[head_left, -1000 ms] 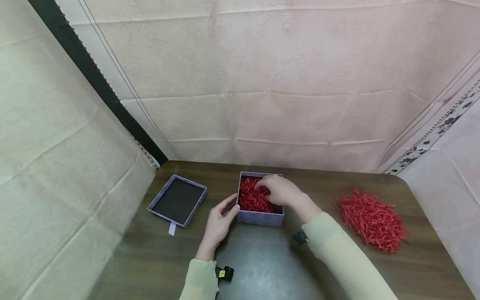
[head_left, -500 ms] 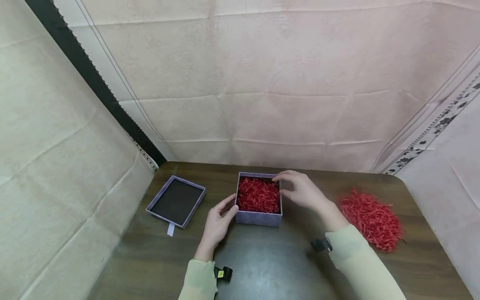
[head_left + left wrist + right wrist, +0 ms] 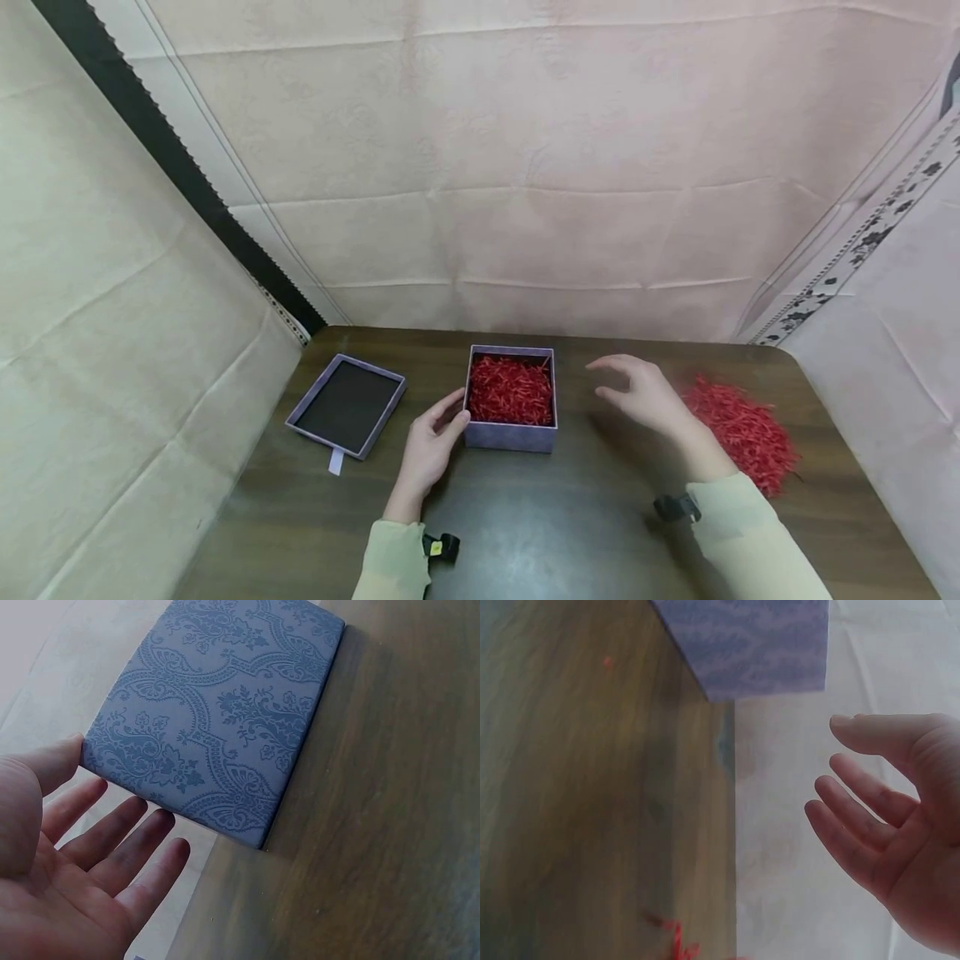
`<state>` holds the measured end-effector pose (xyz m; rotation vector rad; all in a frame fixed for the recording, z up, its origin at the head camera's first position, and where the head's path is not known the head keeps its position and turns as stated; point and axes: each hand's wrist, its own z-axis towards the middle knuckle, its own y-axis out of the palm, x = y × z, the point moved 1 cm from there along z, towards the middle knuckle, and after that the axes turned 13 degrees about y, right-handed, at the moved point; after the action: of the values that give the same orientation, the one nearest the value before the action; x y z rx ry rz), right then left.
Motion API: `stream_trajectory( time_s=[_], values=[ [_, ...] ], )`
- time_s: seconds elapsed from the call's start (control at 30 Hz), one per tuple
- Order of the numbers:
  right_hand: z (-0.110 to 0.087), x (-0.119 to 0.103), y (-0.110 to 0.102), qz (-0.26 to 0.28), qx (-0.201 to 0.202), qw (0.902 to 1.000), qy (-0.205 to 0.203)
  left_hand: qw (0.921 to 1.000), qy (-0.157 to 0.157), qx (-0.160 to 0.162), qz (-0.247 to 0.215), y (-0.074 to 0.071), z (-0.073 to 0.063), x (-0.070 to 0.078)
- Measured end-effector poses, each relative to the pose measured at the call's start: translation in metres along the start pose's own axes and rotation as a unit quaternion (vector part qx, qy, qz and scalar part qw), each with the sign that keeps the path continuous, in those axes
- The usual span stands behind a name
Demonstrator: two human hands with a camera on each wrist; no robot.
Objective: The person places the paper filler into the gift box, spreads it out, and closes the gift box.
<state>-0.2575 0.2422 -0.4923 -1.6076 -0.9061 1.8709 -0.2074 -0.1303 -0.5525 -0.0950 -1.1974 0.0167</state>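
A purple box point(image 3: 512, 437) with a floral pattern stands uncovered on the table, filled with red shredded paper point(image 3: 512, 390). My left hand point(image 3: 427, 454) rests against its left side, thumb at the near corner. The left wrist view shows the fingers point(image 3: 154, 881) fairly straight, touching the edge of the patterned box wall point(image 3: 210, 712) without wrapping round it. To the right of the box, apart from it, my right hand point(image 3: 645, 396) hovers with loosely bent fingers. Nothing lies in that hand point(image 3: 904, 825) in the right wrist view.
The purple-rimmed lid point(image 3: 345, 406), black inside with a pale ribbon tab point(image 3: 336, 462), lies inside-up on the left. A heap of red shredded paper point(image 3: 750, 437) sits at the right, partly behind the right forearm. Cloth hangs point(image 3: 525, 167) behind the wooden table point(image 3: 540, 525).
My right hand has come out of the shredded paper in the box and moved right, towards the heap. The left hand stays against the box. The view shifts slightly.
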Motion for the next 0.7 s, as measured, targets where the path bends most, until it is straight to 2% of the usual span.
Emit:
stream_trajectory(
  time_s=[0.17,0.4,0.7],
  values=[
    [-0.013,0.022,-0.010,0.001,0.016,0.9998,0.009,1.0000,0.001,0.000,0.005,-0.001,0.000,-0.002],
    [-0.041,0.047,-0.033,-0.018,0.030,0.9981,0.051,0.9999,0.003,-0.002,0.011,-0.001,0.000,-0.002],
    [-0.074,0.080,-0.056,-0.051,0.074,0.9939,0.064,1.0000,-0.001,-0.003,0.009,-0.001,0.000,0.000]
  ],
)
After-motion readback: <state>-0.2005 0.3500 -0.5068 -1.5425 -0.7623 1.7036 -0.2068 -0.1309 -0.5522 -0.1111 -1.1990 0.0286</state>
